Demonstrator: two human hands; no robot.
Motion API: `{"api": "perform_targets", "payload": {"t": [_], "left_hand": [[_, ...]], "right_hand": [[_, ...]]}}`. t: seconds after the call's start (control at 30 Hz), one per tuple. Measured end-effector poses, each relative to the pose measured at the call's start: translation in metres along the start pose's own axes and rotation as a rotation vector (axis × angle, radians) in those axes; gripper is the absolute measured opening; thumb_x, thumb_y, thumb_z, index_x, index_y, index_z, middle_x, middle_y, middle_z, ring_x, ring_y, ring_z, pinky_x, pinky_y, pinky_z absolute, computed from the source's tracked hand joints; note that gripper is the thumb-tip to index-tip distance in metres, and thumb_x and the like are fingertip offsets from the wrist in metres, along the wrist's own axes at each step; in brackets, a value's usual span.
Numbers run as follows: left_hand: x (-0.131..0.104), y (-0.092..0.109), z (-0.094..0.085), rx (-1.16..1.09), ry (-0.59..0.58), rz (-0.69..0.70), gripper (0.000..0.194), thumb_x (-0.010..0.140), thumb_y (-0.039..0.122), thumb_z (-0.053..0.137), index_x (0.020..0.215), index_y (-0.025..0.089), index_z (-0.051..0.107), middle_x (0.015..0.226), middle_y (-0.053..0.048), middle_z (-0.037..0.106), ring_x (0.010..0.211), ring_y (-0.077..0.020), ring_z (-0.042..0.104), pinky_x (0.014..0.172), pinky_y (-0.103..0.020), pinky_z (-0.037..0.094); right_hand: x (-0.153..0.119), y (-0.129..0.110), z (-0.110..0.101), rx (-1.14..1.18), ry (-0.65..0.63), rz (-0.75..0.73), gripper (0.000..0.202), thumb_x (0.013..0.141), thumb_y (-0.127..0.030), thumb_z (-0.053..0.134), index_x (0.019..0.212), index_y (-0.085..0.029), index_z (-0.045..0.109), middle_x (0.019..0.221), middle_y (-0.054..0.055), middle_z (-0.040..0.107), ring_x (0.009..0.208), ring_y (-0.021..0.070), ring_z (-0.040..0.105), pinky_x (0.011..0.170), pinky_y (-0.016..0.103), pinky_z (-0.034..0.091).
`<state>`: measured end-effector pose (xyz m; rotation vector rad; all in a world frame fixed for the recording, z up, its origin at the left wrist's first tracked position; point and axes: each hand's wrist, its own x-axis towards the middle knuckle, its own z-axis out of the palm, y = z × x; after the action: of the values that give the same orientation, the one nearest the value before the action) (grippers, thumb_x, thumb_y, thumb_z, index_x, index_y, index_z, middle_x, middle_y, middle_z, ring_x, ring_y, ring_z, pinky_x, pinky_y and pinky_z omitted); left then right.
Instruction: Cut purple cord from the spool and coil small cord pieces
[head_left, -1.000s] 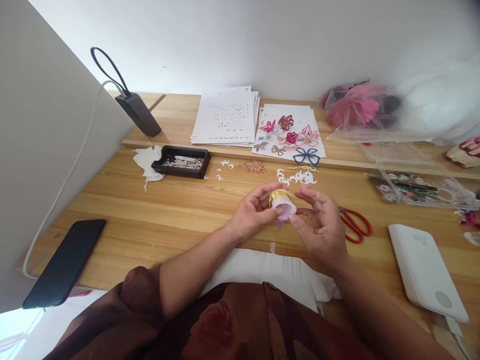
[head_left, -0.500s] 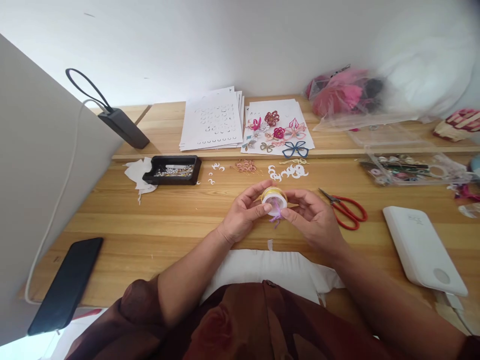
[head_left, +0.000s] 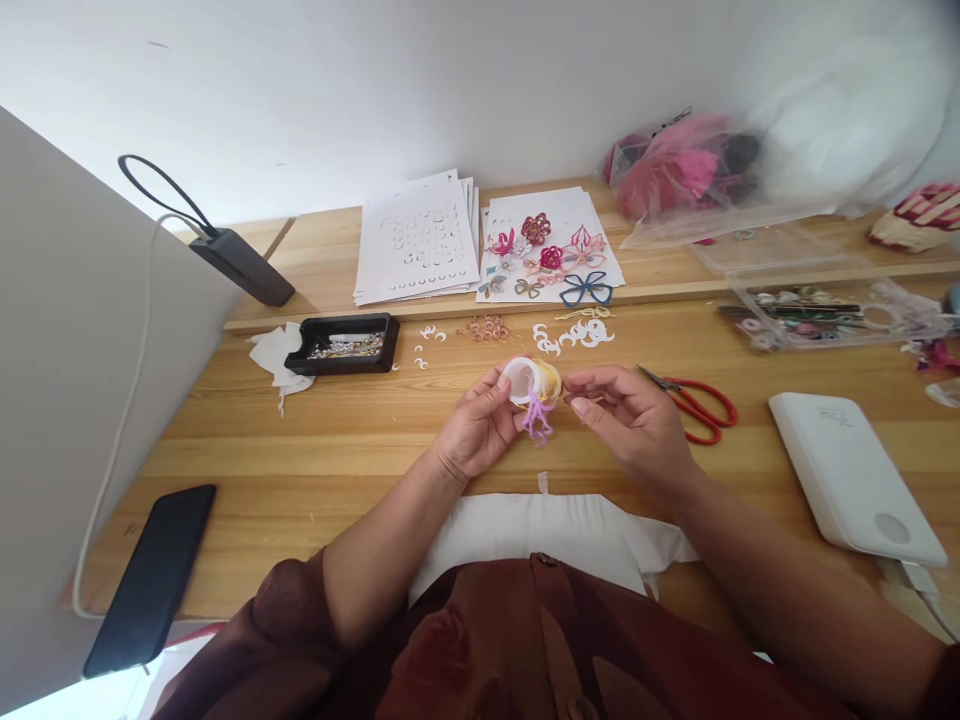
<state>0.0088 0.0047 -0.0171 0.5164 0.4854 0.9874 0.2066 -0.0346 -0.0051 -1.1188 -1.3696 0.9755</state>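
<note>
In my left hand (head_left: pixel 480 425) is a white spool (head_left: pixel 520 382) wound with yellow wire (head_left: pixel 549 380). The thumb presses on its rim and the fingers support it from behind and below. The spool lies on its side, with its open white end turned to the left. A tuft of purple yarn (head_left: pixel 537 415) hangs from it. My right hand (head_left: pixel 637 420) is at the spool's right end, thumb and forefinger brought together in a pinch. What lies between those fingertips is too small to make out.
Red-handled scissors (head_left: pixel 701 408) lie beside my right hand. Behind are white crescent pieces (head_left: pixel 574 335), copper-coloured loops (head_left: pixel 487 328) and a black tray (head_left: pixel 341 365) of beads. Wire flowers (head_left: pixel 551 258) rest on paper. A white power bank (head_left: pixel 855 475) stands right, a phone (head_left: pixel 150 580) left.
The spool has turned from facing me to lying sideways, its open end now leftward, and has shifted slightly left. My right hand has moved from its front rim to its right end.
</note>
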Motion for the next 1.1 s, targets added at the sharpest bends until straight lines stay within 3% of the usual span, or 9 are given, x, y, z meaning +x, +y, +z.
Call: {"api": "perform_targets", "payload": {"t": [0.17,0.3,0.4,0.53,0.67,0.8,1.1], "left_hand": [[0.001,-0.004,-0.001,-0.001,0.039,0.007,0.033,0.084,0.031,0.085,0.11,0.019,0.068,0.114,-0.007,0.074,0.093,-0.0188,0.073,0.082,-0.03,0.059],[0.001,-0.006,0.0,0.013,0.029,0.039,0.039,0.083,0.035,0.086,0.113,0.019,0.067,0.114,-0.008,0.074,0.102,-0.0207,0.072,0.09,-0.031,0.057],[0.002,-0.005,0.001,0.039,0.042,0.044,0.042,0.082,0.04,0.087,0.111,0.019,0.067,0.115,-0.009,0.075,0.109,-0.0241,0.072,0.096,-0.035,0.056],[0.002,-0.005,0.002,0.078,0.068,0.037,0.044,0.082,0.046,0.086,0.111,0.02,0.067,0.119,-0.011,0.074,0.116,-0.0276,0.07,0.098,-0.039,0.056],[0.001,-0.006,0.002,0.093,0.076,0.029,0.048,0.08,0.047,0.087,0.114,0.021,0.066,0.125,-0.011,0.072,0.124,-0.0294,0.067,0.102,-0.042,0.056],[0.002,-0.006,0.0,0.08,0.112,0.059,0.042,0.081,0.043,0.087,0.111,0.021,0.067,0.13,-0.01,0.07,0.127,-0.028,0.065,0.107,-0.042,0.054],[0.003,-0.004,-0.003,0.02,0.157,0.049,0.039,0.083,0.039,0.087,0.109,0.02,0.066,0.129,-0.01,0.071,0.123,-0.0272,0.068,0.105,-0.041,0.056]], "right_hand": [[-0.005,-0.005,0.004,-0.267,-0.071,-0.252,0.023,0.093,-0.021,0.071,0.114,-0.026,0.073,0.104,0.005,0.077,0.091,0.0204,0.07,0.071,0.033,0.058],[-0.009,-0.009,0.009,-0.405,-0.17,-0.436,0.029,0.093,-0.017,0.069,0.121,-0.026,0.071,0.114,0.007,0.076,0.099,0.0223,0.07,0.071,0.033,0.057],[-0.012,-0.009,0.011,-0.423,-0.145,-0.405,0.035,0.094,-0.019,0.067,0.129,-0.027,0.067,0.107,0.006,0.076,0.09,0.0207,0.07,0.07,0.034,0.058],[-0.012,-0.004,0.012,-0.466,-0.125,-0.332,0.027,0.093,-0.027,0.071,0.12,-0.028,0.069,0.101,0.005,0.077,0.082,0.0218,0.069,0.071,0.037,0.058],[-0.011,0.003,0.016,-0.482,-0.191,-0.36,0.014,0.095,-0.026,0.069,0.109,-0.027,0.072,0.103,0.007,0.078,0.091,0.0241,0.071,0.08,0.04,0.058],[-0.011,0.003,0.017,-0.443,-0.271,-0.401,0.012,0.098,-0.021,0.063,0.093,-0.025,0.074,0.084,0.005,0.073,0.076,0.0194,0.069,0.072,0.034,0.056],[-0.012,-0.004,0.012,-0.402,-0.403,-0.448,0.009,0.096,-0.025,0.067,0.095,-0.024,0.077,0.089,0.005,0.077,0.082,0.02,0.07,0.076,0.035,0.057]]}}
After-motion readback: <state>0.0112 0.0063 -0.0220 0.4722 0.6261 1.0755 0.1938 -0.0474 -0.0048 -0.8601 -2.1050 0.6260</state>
